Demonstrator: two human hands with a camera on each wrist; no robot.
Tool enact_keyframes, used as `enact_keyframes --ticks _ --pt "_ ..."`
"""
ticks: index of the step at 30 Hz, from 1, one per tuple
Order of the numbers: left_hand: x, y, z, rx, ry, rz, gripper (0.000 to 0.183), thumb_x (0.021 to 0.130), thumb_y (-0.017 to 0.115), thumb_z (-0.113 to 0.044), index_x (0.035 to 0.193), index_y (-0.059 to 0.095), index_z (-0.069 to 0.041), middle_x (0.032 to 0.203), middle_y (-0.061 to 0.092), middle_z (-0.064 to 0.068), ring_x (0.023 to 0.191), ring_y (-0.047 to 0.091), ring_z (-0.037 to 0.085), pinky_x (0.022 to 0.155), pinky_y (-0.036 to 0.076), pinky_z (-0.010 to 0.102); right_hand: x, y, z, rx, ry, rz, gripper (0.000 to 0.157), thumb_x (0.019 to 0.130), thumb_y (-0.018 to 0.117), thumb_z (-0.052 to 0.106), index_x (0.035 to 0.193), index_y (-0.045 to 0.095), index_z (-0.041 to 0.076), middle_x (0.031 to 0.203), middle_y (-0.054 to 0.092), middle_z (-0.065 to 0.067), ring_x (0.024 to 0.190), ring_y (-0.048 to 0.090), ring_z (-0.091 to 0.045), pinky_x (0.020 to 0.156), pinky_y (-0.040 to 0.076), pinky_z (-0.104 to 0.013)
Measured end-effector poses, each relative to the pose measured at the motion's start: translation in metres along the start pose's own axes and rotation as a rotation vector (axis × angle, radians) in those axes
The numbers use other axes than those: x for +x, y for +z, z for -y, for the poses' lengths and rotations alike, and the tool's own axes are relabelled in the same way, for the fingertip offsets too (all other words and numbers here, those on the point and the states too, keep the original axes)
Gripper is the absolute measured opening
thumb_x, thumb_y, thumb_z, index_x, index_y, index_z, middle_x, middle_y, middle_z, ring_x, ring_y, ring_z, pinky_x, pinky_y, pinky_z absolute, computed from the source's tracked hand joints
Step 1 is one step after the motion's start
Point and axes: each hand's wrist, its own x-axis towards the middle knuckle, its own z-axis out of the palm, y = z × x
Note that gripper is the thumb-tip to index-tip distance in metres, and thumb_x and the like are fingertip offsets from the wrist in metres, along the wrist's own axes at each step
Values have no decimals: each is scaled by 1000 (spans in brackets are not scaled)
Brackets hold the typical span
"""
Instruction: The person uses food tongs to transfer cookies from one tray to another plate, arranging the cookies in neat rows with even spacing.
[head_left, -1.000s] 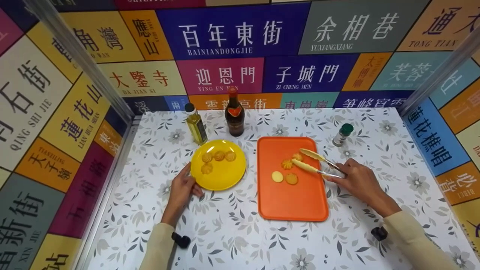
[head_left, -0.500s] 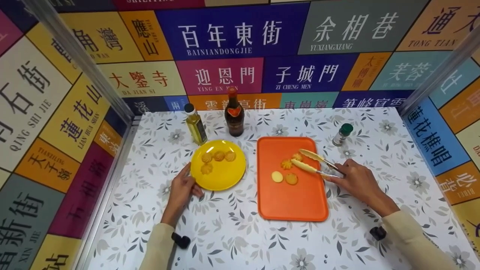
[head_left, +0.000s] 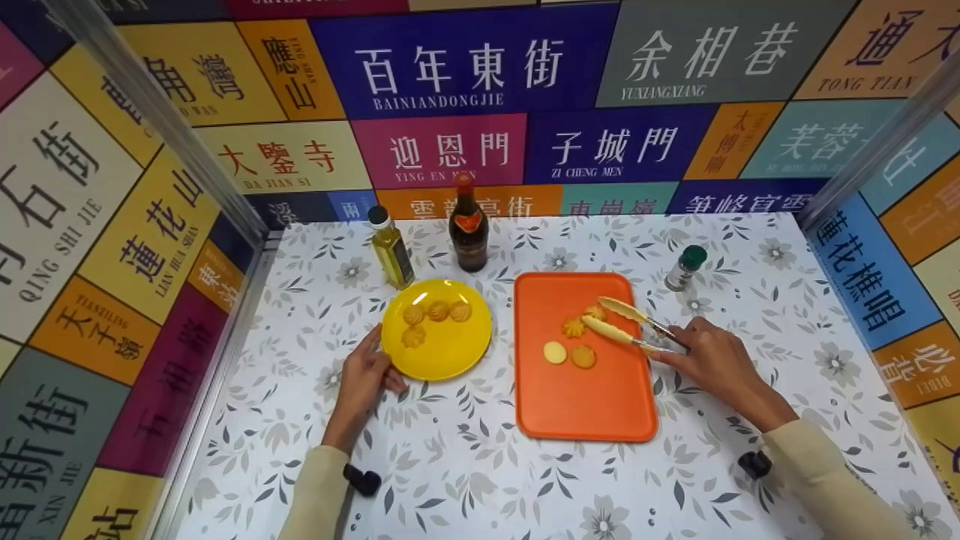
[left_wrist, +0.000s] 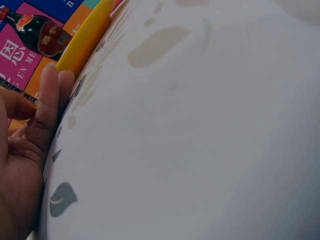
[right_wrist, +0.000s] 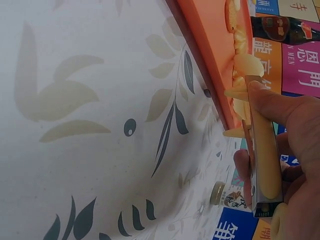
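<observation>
My right hand (head_left: 716,356) grips a pair of tongs (head_left: 649,334) with cream-coloured tips and metal arms, thumb along one arm in the right wrist view. The tongs' tips are spread over the orange tray (head_left: 585,405), right at a ridged cookie (head_left: 595,312). Beside that lies a flower-shaped cookie (head_left: 574,327); a pale round cookie (head_left: 555,353) and a browner round one (head_left: 583,357) are nearer. My left hand (head_left: 365,373) rests at the left rim of a yellow plate (head_left: 450,360), extended fingertips against its edge. Several swirled cookies (head_left: 438,311) lie on the plate.
Behind the plate stand an oil bottle (head_left: 393,251) and a dark sauce bottle (head_left: 469,236). A green-capped shaker (head_left: 684,270) is beyond the tray's right corner. Walls printed with street names (head_left: 465,60) enclose the back and sides of the floral-covered table (head_left: 450,465).
</observation>
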Motion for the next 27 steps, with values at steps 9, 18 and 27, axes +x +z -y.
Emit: enact_keyframes --ticks 9,18,27 --pt "0 0 -2 31 -31 -5 65 108 55 -5 171 42 -15 75 73 24 58 73 30 56 66 39 0 2 0 11 -14 -27 51 90 93 31 128 81 0 81 50 -2 60 39 -14 52 31 -28" --pt "2 0 -2 28 -58 -4 67 107 55 -5 172 41 -17 78 73 25 60 73 30 57 67 38 -1 4 -1 18 -31 -63 53 89 94 32 128 81 -1 81 47 1 60 35 -11 52 29 -27" --pt "1 0 1 7 -12 0 67 107 53 1 171 41 -11 75 72 26 57 73 29 54 66 37 -1 4 -1 22 -27 -67 56 90 93 29 132 78 -3 83 48 -1 62 38 -13 53 31 -27"
